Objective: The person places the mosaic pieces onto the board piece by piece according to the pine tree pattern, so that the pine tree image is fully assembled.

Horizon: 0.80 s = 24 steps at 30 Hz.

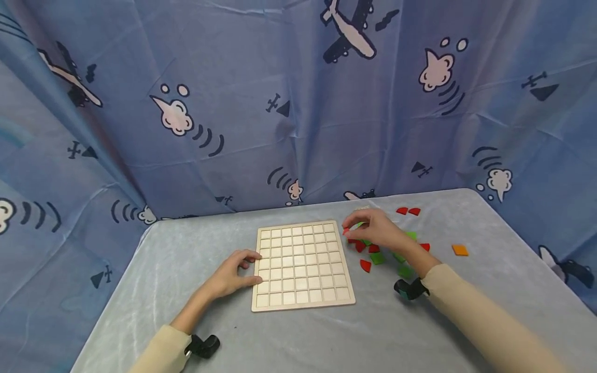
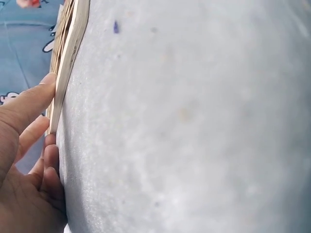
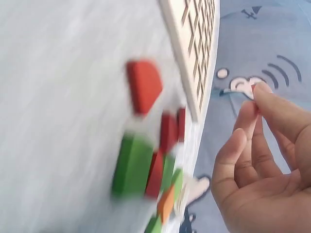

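Observation:
A wooden grid board [image 1: 300, 269] with rows of bare square recesses lies on the table. At its left edge is my left hand [image 1: 233, 274], its thumb and fingertips spread apart and touching the rim; the left wrist view shows the same board side [image 2: 68, 63]. My right hand [image 1: 375, 228] is raised by the board's far right corner. Between thumb and index finger it pinches a small red piece [image 1: 345, 231], mostly hidden by the fingertips. Below that hand lie loose red quarter-circle pieces [image 1: 366, 266] and green pieces [image 1: 377, 258].
Two red quarter-circle pieces [image 1: 414, 211] lie toward the back right. An orange square piece [image 1: 459, 250] sits apart at the right. A pale cloth [image 1: 210, 233] covers the table, and a blue patterned curtain [image 1: 233, 103] hangs behind it.

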Motion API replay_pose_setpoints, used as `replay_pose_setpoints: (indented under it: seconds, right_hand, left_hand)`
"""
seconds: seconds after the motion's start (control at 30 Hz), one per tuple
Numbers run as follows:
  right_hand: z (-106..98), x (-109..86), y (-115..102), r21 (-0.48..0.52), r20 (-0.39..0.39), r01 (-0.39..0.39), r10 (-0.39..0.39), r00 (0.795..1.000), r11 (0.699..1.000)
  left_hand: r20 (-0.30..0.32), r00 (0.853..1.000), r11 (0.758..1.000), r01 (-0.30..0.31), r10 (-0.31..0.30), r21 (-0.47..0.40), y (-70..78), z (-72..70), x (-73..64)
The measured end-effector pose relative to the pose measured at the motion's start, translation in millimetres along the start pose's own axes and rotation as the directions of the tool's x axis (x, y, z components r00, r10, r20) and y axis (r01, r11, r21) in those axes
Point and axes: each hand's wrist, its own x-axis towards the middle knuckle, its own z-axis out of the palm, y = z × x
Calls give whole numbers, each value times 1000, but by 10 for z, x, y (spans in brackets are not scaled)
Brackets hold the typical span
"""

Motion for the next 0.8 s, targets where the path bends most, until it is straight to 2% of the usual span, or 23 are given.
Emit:
replay_pose_setpoints:
  seconds: [0.3,0.43,0.67,0.8]
  right_hand:
    - [366,387,-59,-34,10,44,-44,999,998]
    - [501,536,-42,10,11,7,-7,1000,1000]
    - [624,688,-57,79,17,-107,106,994,991]
    - [674,753,-37,88,6,-119,119,993,989]
  left_hand:
    - [-4,1000,1000,-20,20,-1,-13,1,-3]
    - [-8,1000,1000,-29,29,7,-15,-9,-4]
    - [-1,1000,1000,-13,13,-8,11,-17,1]
    - [-3,1000,1000,-17,17,-8,22,-16,-5]
